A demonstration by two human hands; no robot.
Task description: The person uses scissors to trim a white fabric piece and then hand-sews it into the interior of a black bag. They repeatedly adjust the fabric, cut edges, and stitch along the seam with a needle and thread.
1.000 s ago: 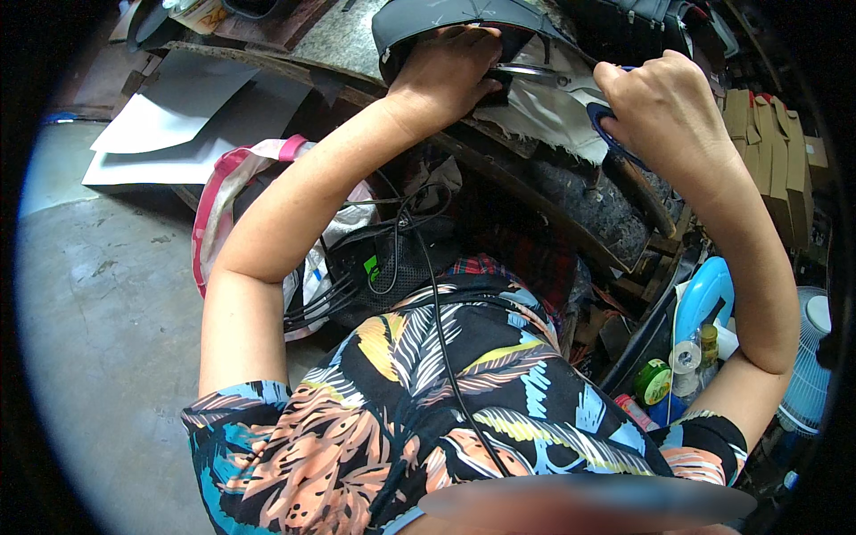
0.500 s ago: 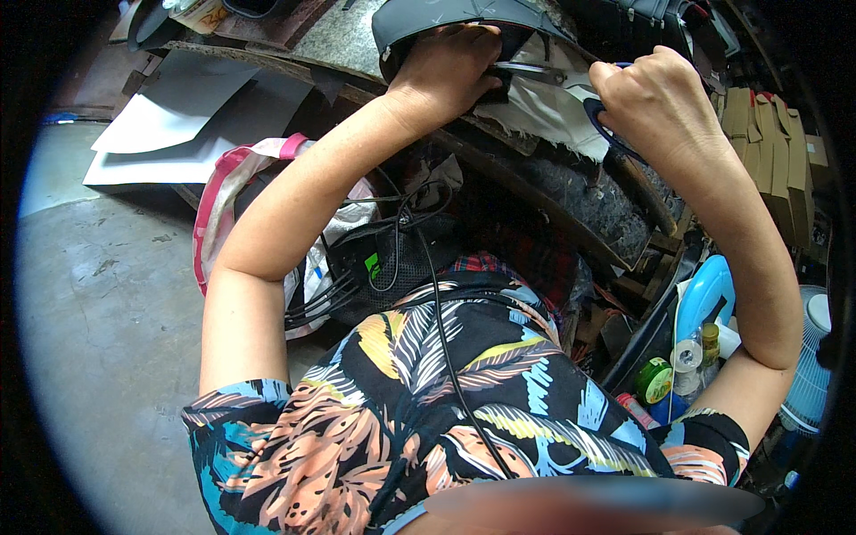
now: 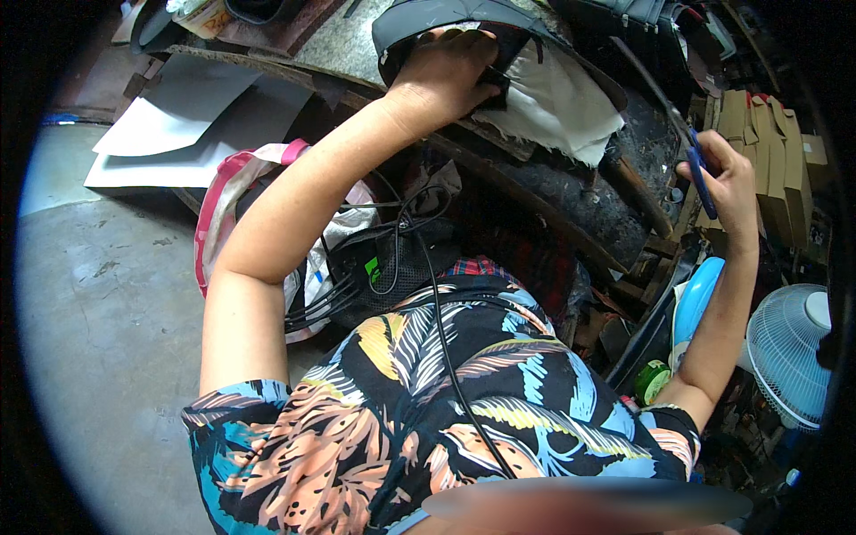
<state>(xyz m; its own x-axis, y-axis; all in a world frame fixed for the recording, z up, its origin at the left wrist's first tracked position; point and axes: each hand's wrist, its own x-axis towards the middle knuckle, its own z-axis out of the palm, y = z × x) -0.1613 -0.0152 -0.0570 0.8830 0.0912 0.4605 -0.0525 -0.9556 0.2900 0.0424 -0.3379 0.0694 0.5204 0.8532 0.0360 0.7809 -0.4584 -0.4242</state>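
Observation:
My left hand (image 3: 446, 73) is closed on a black curved leather-like piece (image 3: 423, 25) at the table's edge, its fingers partly lost in the dark inside. From under this piece a white cloth (image 3: 566, 102) with a frayed edge hangs toward the right. My right hand (image 3: 729, 183), out to the right and apart from the cloth, grips a pair of scissors (image 3: 694, 165) by the blue handles. The long dark blades point up and left, away from the black piece.
White sheets (image 3: 169, 116) stick out below the worktable at left. A pink-trimmed white bag (image 3: 214, 205) and black cables (image 3: 401, 218) lie under it. Folded cardboard (image 3: 776, 160) stands at right, above a light-blue fan (image 3: 789, 357). More black pieces (image 3: 629, 18) lie at the far right.
My right hand has drawn the scissors away from the black piece and cloth, out to the right and down. The left hand has stayed on the black piece.

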